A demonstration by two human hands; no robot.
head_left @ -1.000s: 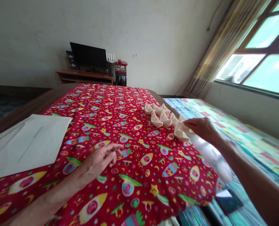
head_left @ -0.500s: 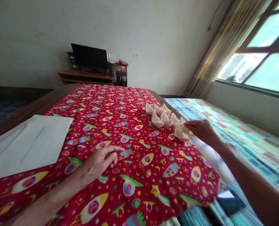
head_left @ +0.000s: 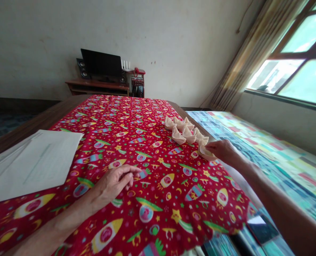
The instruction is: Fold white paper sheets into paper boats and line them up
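Observation:
Several cream folded paper boats (head_left: pixel 178 136) stand in short rows on the right side of the red printed cloth (head_left: pixel 147 170). My right hand (head_left: pixel 224 151) reaches in from the right, its thumb and fingers pinched at the rear edge of the nearest paper boat (head_left: pixel 206 152). Part of that boat is hidden behind the fingertips. On the cloth, left of the boats, lies my left hand (head_left: pixel 120 179) with nothing in it, fingers loosely bent and apart.
White paper sheets (head_left: pixel 37 163) lie stacked at the left. A dark phone-like device (head_left: pixel 263 227) rests below the table's right edge, near a patchwork-covered surface (head_left: pixel 275 145). At the far wall, a desk (head_left: pixel 96 85) bears a monitor (head_left: pixel 101 64) and speakers.
My right hand has moved slightly left, closer to the nearest paper boat. The boat behind it shows more clearly now. My left hand stays where it was.

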